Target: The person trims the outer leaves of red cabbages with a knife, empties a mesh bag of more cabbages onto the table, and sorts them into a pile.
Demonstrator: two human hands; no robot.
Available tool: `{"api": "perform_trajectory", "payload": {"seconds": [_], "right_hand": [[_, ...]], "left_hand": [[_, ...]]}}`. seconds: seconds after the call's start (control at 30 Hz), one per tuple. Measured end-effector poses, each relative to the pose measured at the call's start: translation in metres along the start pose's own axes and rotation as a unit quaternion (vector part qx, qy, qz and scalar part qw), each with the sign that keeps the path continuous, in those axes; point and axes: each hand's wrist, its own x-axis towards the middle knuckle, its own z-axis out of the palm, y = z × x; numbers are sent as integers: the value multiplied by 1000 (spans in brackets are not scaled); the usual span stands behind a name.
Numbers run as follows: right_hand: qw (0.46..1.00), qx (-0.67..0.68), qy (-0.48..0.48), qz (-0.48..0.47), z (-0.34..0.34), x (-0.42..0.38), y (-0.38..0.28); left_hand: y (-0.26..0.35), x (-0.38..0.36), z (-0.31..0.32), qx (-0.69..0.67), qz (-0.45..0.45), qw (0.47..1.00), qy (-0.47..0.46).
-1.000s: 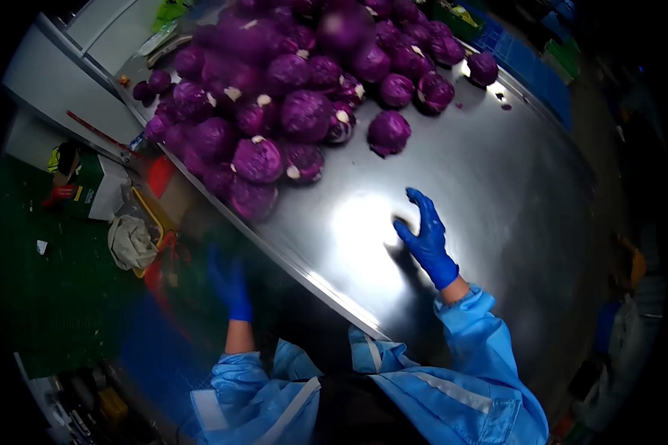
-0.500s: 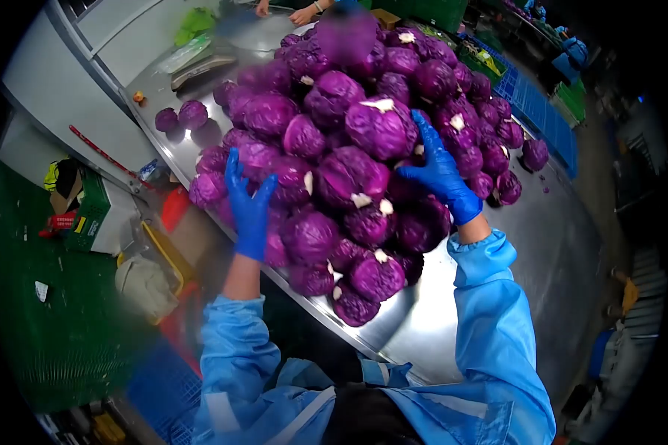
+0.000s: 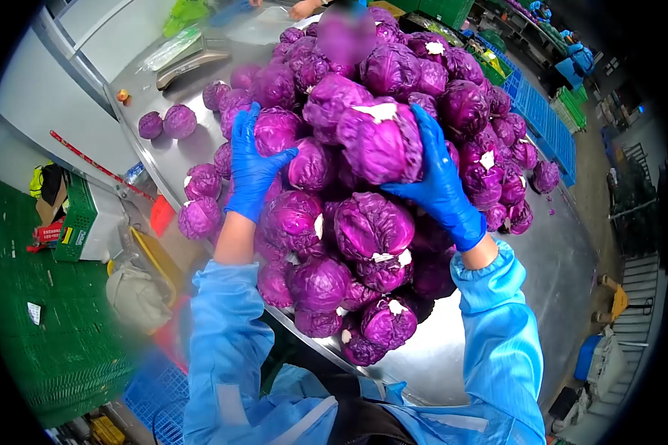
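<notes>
A large red cabbage [image 3: 378, 144] with a pale cut stem sits high in the heap. My blue-gloved right hand [image 3: 445, 182] grips its right side, fingers up along the edge and thumb beneath. On the left of the heap, my gloved left hand [image 3: 256, 167] is open, thumb stretched away from the fingers. It lies against the cabbages there, nearest to a round red cabbage [image 3: 277, 132]. Below and between the hands is another cabbage [image 3: 373, 225] with glossy leaves.
The heap rests on a steel table [image 3: 527, 274]. Two loose cabbages [image 3: 179, 122] lie at the left, near a scale-like device [image 3: 191, 65]. Another person's hand [image 3: 304, 9] shows at the far side. Blue crates [image 3: 538, 126] stand beyond the right edge.
My right hand has closed on the large cabbage, which now appears closer and tilted. My left hand has moved up along the heap's left side. The view has shifted slightly.
</notes>
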Motion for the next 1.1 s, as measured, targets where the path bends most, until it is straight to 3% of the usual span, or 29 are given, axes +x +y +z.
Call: {"api": "perform_trajectory", "payload": {"seconds": [0.03, 0.17, 0.23, 0.3, 0.43, 0.57, 0.7, 0.87, 1.0, 1.1], "right_hand": [[1000, 7, -12, -21, 0, 11, -6], [997, -55, -49, -38, 15, 36, -27], [994, -58, -54, -81, 20, 50, -37], [987, -71, -68, -124, 27, 64, -43], [962, -106, -41, -249, 69, 98, -52], [965, -25, 2, -261, 98, 139, -66], [957, -83, 10, -277, 124, 177, -79], [909, -158, 35, -384, 194, 213, -91], [931, -131, -83, -331, 258, 222, -95], [888, -177, -22, -424, 299, 218, -98]], "left_hand": [[-1, 0, -1, 10, 0, 1000, -9], [-16, 3, -4, -179, -108, 974, 87], [-41, 14, -15, -272, -150, 938, 153], [-65, 27, -31, -402, -203, 866, 217], [-104, 45, -54, -458, -187, 829, 261], [-146, 56, -71, -489, -203, 796, 293], [-175, 66, -87, -452, -220, 796, 337], [-216, 62, -105, -396, -246, 827, 313], [-235, 52, -120, -357, -254, 856, 274], [-250, 50, -122, -327, -263, 874, 245]]}}
